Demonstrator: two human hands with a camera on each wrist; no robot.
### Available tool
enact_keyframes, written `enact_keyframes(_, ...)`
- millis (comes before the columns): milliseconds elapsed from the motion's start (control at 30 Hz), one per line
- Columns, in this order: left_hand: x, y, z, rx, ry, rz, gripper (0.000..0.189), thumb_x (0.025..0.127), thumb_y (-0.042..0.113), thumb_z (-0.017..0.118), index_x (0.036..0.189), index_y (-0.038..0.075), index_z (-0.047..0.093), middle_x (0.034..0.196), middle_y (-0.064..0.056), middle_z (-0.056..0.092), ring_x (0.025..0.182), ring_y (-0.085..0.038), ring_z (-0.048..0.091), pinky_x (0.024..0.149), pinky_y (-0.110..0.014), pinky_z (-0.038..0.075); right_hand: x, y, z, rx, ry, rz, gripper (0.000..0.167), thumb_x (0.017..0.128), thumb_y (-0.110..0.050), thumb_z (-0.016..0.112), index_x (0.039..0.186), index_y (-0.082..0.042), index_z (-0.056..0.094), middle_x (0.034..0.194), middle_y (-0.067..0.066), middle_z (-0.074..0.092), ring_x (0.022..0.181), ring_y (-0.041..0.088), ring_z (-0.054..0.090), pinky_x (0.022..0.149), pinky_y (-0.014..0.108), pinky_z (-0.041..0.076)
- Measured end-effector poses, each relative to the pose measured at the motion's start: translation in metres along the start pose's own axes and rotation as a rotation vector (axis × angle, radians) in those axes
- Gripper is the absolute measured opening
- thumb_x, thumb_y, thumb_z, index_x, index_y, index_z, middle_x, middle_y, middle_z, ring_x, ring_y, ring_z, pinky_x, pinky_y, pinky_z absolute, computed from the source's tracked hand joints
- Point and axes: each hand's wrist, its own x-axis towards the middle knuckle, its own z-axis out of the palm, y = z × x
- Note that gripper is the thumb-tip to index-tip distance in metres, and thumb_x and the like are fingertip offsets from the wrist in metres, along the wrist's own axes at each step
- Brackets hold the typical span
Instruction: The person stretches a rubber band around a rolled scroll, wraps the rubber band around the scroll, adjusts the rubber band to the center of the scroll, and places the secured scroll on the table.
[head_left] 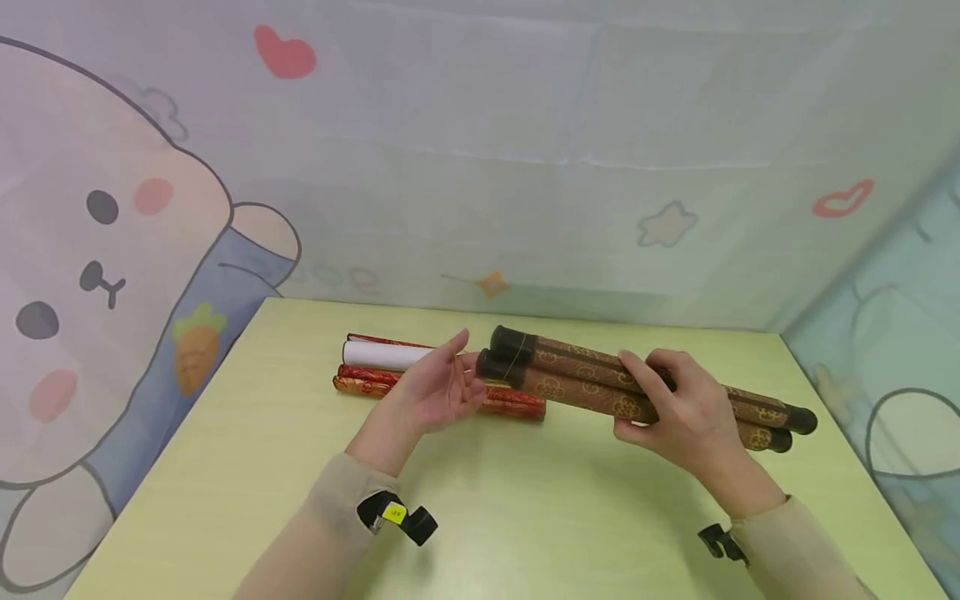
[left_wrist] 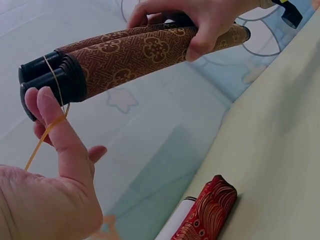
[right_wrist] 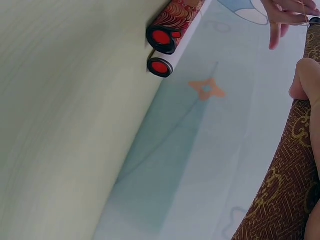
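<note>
Two brown, gold-patterned scrolls (head_left: 577, 375) with black ends lie side by side, raised above the table. My right hand (head_left: 686, 408) grips both around the middle, thumb on the near side. A thin yellowish rubber band (left_wrist: 55, 80) crosses the black ends at their left. It runs on over the fingers of my left hand (head_left: 435, 387), which are mostly straight beside those ends; the left wrist view shows a strand (left_wrist: 37, 147) stretched towards the palm. In the right wrist view the brown scrolls (right_wrist: 280, 185) fill the right edge and hide part of the hand.
Red-and-gold rolls (head_left: 517, 404) and a white roll (head_left: 382, 354) lie on the pale yellow table (head_left: 495, 517) behind my left hand, partly hidden by it. A printed cloth (head_left: 480, 125) hangs along the table's back edge, with more cloth at both sides.
</note>
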Motion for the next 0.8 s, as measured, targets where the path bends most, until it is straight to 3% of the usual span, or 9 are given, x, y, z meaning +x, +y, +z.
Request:
enact_keyframes(200,0.0003,-0.0054,-0.0025,-0.013,0.077,0.053,0.063,0.116,0.050,0.032,0.099,0.002,0.070,0.082,-0.012,0.078,0.064,-0.016,0.076,0.065,-0.025,0.063,-0.0043,0.0004,-0.0002,-0.003,-0.002,0.004,0.057,0.096,-0.046,0.053,0.136,-0.007,0.063,0.103,0.023,0.059,0.070,0.032,0.056,0.053,0.050,0.051)
enact_keyframes(500,0.0042,-0.0087,-0.0052,0.130,0.118,0.051,0.062,0.117,0.048,0.031,0.097,0.005,0.070,0.081,-0.008,0.076,0.070,-0.015,0.075,0.070,-0.026,0.063,-0.0061,0.0017,-0.0010,-0.005,0.003,0.001,0.057,0.096,-0.047,0.054,0.136,-0.007,0.064,0.103,0.023,0.059,0.070,0.033,0.056,0.051,0.050,0.050)
enact_keyframes(800,0.0051,-0.0076,-0.0069,0.305,0.232,0.058,0.058,0.116,0.050,0.032,0.134,0.000,0.056,0.100,-0.006,0.078,0.089,-0.017,0.075,0.080,-0.030,0.063,-0.0099,-0.0003,-0.0025,-0.007,-0.024,0.002,0.058,0.097,-0.049,0.052,0.137,-0.008,0.064,0.105,0.022,0.059,0.070,0.031,0.055,0.051,0.049,0.051)
